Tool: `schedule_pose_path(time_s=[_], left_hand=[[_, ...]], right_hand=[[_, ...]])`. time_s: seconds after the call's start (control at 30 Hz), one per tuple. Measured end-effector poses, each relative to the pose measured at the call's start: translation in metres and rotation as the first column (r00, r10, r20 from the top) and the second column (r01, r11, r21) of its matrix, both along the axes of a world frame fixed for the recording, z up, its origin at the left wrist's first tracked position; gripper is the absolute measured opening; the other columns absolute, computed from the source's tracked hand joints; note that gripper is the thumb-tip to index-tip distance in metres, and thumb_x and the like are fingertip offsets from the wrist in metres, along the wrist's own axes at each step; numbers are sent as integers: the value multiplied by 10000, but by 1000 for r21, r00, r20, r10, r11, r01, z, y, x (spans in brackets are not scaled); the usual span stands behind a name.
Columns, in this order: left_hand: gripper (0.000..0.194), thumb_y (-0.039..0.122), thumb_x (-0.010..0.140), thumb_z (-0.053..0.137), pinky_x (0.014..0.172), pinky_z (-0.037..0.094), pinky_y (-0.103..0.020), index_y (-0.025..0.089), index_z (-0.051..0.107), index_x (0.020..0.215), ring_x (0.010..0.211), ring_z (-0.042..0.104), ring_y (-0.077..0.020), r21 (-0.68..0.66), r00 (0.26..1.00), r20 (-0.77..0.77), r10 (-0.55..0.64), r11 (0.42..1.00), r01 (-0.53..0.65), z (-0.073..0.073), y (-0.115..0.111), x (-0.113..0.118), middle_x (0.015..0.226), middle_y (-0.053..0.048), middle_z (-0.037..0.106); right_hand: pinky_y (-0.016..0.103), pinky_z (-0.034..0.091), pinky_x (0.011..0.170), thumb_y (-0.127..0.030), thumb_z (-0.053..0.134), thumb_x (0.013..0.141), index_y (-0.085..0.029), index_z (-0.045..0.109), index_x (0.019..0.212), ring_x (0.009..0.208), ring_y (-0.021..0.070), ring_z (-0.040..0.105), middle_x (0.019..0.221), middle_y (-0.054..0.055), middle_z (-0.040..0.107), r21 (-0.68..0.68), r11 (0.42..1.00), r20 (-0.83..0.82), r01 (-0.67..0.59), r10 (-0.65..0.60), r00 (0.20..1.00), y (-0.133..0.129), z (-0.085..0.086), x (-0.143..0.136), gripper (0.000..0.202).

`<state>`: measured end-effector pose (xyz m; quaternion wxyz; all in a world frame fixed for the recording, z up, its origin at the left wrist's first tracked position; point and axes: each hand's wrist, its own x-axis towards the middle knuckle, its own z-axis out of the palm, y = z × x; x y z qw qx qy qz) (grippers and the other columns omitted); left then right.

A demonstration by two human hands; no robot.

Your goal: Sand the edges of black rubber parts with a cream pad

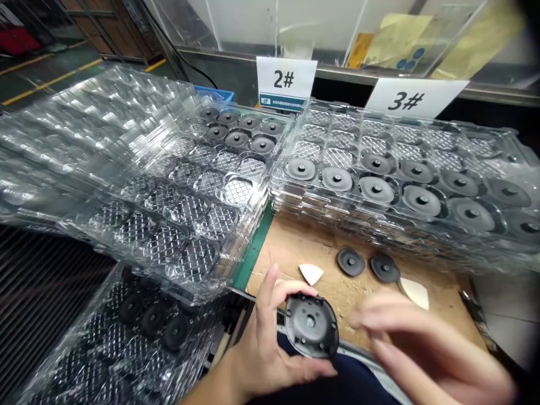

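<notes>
My left hand (270, 343) grips a round black plastic cover (311, 325) by its edges, thumb below and fingers above. The cover's inner side, with small pegs and a hollow centre, faces me. To its right, my right hand (422, 343) is smeared by motion, so I cannot tell whether its fingers hold anything. Beyond the hands, two more black covers, a left one (351, 262) and a right one (385, 267), lie on the brown cardboard (291, 242), their centre knobs up. A white wedge-shaped pad (311, 274) lies near my left fingertips; another pale pad (415, 293) is partly behind my right hand.
Stacked clear trays (337, 205) under a "3#" sign (409, 97) hold several black covers. At left, more clear trays (198, 225) stand by a "2#" sign (286, 80), with tilted trays (76, 129) over them. A lower tray (113, 343) holds dark covers.
</notes>
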<state>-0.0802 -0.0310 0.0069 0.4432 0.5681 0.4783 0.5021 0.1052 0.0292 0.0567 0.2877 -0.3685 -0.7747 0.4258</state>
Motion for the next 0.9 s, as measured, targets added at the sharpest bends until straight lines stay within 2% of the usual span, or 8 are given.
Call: schedule_pose_path(time_s=[0.1,0.2,0.3,0.37,0.43,0.5,0.67,0.9], left_hand=[[1046,325,649,712,930,342,-394,311,-47,1368,1018,513,-249,-54,994,113,-8,998,14,0,-2,-5,1104,-78,540],[981,342,653,703,922,343,-373,265,38,1370,985,532,-242,-110,988,154,-19,993,36,1,-3,-8,1080,-83,555],[774,378,635,705,924,338,-363,217,324,1289,952,549,-246,-146,981,178,-81,983,108,3,-2,-8,1067,-96,569],[646,395,618,712,925,336,-367,191,477,1184,928,562,-250,-181,970,205,-132,969,170,6,0,-8,1039,-103,588],[638,387,601,725,921,341,-372,181,513,1167,920,572,-253,-228,952,253,-173,945,232,9,1,-6,1012,-105,607],[656,367,580,743,924,339,-377,181,522,1169,929,575,-259,-261,937,286,-200,925,278,12,2,-4,1001,-103,618],[575,301,523,782,935,324,-374,194,602,1058,948,559,-265,-265,953,219,-211,927,266,12,2,4,1004,-100,625],[742,199,460,817,975,300,-370,218,539,1148,1029,530,-269,-236,969,190,-158,951,201,11,10,19,1054,-94,621]], right_hand=[[238,506,618,-241,577,824,-236,602,929,726,150,607,805,15,634,-270,963,-24,-19,12,1000,-3,-5,-15,108],[254,491,616,-298,615,794,-208,638,869,675,146,594,735,13,636,-509,855,-104,-95,48,993,-4,-11,-22,120],[246,480,661,-248,663,758,-200,654,826,705,131,597,737,9,655,-639,747,-248,-185,27,968,-2,-12,-22,84],[228,477,679,-194,696,723,-196,659,802,718,114,606,748,0,664,-727,639,-347,-250,-28,937,-1,-10,-21,87],[210,474,668,-156,714,695,-188,663,783,703,99,611,735,-6,665,-788,537,-396,-300,-69,916,1,-9,-19,107],[205,473,655,-137,710,692,-170,657,731,672,88,604,701,-8,659,-805,484,-423,-344,-60,904,1,-9,-16,74],[213,490,645,-145,691,712,-143,601,636,631,83,603,693,5,652,-812,466,-433,-351,-77,898,-4,-15,-3,118],[211,501,661,-187,732,672,-166,631,687,666,108,633,700,9,674,-818,540,-362,-195,-221,906,-12,-26,16,105]])
